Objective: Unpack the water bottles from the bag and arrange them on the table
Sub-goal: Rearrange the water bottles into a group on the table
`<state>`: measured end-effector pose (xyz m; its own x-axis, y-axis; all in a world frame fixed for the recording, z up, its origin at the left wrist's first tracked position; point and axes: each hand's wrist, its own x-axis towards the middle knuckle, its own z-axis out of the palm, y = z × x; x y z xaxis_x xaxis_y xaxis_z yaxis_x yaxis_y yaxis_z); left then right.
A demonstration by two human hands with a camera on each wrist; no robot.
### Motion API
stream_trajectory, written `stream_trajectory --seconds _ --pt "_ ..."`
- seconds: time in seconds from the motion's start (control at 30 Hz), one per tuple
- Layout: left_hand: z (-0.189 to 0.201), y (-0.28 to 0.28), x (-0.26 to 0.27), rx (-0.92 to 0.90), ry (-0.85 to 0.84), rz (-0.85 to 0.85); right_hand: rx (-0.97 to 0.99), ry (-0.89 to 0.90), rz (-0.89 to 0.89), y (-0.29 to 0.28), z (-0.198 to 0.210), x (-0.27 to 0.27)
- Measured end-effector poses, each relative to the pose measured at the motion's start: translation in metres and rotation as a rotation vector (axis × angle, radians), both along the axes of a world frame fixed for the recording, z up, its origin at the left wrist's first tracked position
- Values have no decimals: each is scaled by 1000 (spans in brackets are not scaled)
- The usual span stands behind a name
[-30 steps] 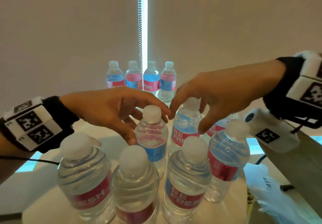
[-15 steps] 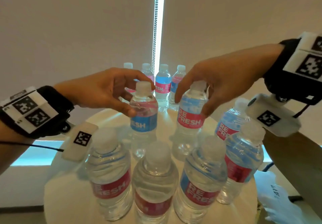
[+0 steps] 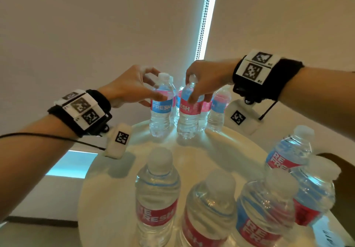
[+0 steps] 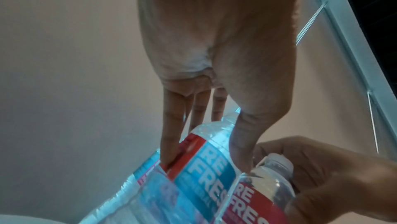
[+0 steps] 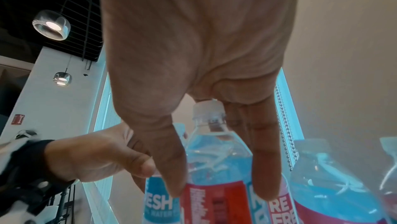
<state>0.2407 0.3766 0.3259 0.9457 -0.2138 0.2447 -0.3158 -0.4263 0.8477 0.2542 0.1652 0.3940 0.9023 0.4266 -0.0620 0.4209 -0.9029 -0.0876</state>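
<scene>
Both bottles have travelled to the desk's [image 3: 107, 171] far edge: left hand [image 3: 126, 88] grasps the blue-labelled bottle [image 3: 160, 110], right hand [image 3: 206, 78] the pink-labelled bottle [image 3: 188, 112], joining the back row.

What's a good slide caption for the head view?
Left hand and right hand each grip a water bottle on the round table.

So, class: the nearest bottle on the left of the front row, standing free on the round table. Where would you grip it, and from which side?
Grip the front-left bottle at its shoulder above the label, from above: it stands upright, neighbours crowd its right.
</scene>
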Motion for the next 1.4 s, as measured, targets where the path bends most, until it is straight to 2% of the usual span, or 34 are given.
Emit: stream_trajectory --seconds 0.23,0.5,0.97,1.1,1.23,1.3,1.4 --pt "-18 -6 16 -25 5 91 9 25 -59 11 -20 28" --pt "-32 -16 24 -50 -23 152 25 43 -70 12 -30 34" --pt "-35 -17 23 -3 -33 128 65 -21 -64 3 -40 31" --pt "-34 -11 21 72 -63 168 70 -25 -58 -7 -33 25" --pt "-19 -8 10 191 -211 242 139 -102 -65 -32 -13 13" --pt "-4 -6 -2 176 -276 213 209 -156 -58 -48 4 -3" --pt "18 -4 -30 65 -317 81 333 -257 -47 -77 30 -40"
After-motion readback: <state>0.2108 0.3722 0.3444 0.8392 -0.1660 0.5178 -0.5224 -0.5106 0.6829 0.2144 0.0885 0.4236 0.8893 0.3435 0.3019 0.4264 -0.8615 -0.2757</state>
